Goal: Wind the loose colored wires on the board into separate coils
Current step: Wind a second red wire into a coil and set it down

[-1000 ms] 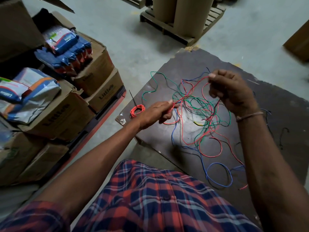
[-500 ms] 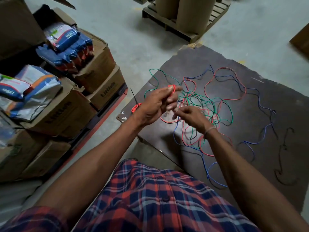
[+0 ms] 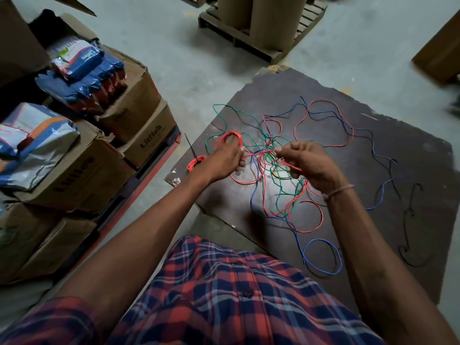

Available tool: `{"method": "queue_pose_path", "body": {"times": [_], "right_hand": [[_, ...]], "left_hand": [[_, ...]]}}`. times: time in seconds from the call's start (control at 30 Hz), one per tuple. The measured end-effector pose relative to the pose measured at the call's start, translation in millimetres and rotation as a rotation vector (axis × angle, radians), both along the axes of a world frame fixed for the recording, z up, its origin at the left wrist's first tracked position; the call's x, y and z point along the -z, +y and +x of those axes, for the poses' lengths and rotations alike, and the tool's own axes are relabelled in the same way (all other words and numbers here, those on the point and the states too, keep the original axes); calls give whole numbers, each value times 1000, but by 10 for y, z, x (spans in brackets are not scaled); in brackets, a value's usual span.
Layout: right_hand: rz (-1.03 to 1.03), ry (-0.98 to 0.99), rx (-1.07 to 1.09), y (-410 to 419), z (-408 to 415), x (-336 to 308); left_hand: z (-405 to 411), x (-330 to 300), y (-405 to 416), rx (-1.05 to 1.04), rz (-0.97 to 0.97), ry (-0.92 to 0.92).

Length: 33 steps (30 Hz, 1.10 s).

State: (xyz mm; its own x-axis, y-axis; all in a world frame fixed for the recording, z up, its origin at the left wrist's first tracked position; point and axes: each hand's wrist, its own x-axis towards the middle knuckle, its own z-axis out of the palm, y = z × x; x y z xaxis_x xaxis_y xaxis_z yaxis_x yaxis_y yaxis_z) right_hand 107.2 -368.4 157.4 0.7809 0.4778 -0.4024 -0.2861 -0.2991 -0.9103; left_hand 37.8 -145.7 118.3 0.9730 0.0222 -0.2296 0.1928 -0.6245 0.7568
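Observation:
A tangle of loose wires lies on the dark board [image 3: 410,155]: red wire [image 3: 321,217], green wire [image 3: 225,113], blue wire [image 3: 323,257] and a black wire [image 3: 410,215] at the right. My left hand [image 3: 224,158] grips a small red loop [image 3: 231,136] of wire wound above its fingers. My right hand [image 3: 306,163] pinches the same red wire, stretched taut between both hands. A finished red coil [image 3: 196,163] lies on the board's left corner, just left of my left wrist.
Stacked cardboard boxes [image 3: 82,168] with blue and white packets [image 3: 82,70] stand at the left on a red pallet. A wooden pallet with brown cardboard rolls [image 3: 261,21] is on the floor beyond the board. Another box edge [image 3: 440,53] shows at the far right.
My right hand dropped from high over the tangle to my left hand, then drew back right, pulling the red wire taut. A red loop has formed over my left hand's fingers.

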Motion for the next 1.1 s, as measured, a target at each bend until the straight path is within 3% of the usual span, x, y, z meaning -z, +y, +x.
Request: {"method": "queue_pose_path", "body": {"times": [0.2,0.33,0.5,0.6,0.67,0.73,0.8,0.87,1.0,1.1], "right_hand": [[-84,-50,101,-107,226,-166],[145,26,272,-123,355,-246],[407,202,296,6,355,-218],[442,137,230,68,339,-188],[438,76,217,71,365,-161],[389,1,247,52,423,-126],[266,-99,285,20,496,-26],[73,-215,281,15,498,131],[-173,-274,44,222,164,462],[-280,-310,-146,486,-289,592]], "left_hand": [[-41,-44,4,214,162,-22],[-138,79,31,283,213,-40],[-252,115,-32,248,257,44],[-265,69,-18,204,261,86],[-280,29,-5,193,109,127],[-317,3,18,116,-268,218],[-341,-35,47,56,-604,242],[-345,-100,66,42,-812,211],[-266,-350,101,35,-1224,102],[-120,-404,124,-157,-1396,-52]]}}
